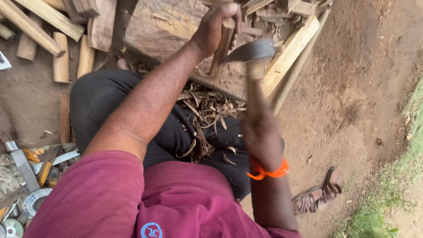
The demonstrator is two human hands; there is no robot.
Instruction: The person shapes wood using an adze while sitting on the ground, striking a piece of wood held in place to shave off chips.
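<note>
1. Left hand (216, 28): closed tight round a short wooden stick (222, 46), held upright w/ its lower end on a big wood block (167, 26).
2. Right hand (260, 128): blurred, wrapped round the handle of a hatchet (253, 52); fingers look closed on it, exact grip can't be told. Orange band (269, 171) on that wrist.
3. Hatchet's grey blade sits just beside the stick, at its right side, approx mid-height; touching or not, can't tell.
4. Wood shavings (207, 110) piled on the person's lap & at the block's base; dark trousers, maroon shirt.
5. Planks & offcuts (291, 53) lean at the block's right; more cut pieces (61, 57) lie on the dirt, upper left.
6. Tools (26, 167) & round tins near the left knee, lower left.
7. Pair of brown sandals (317, 198) on bare soil, right of the person, well apart from the block.
</note>
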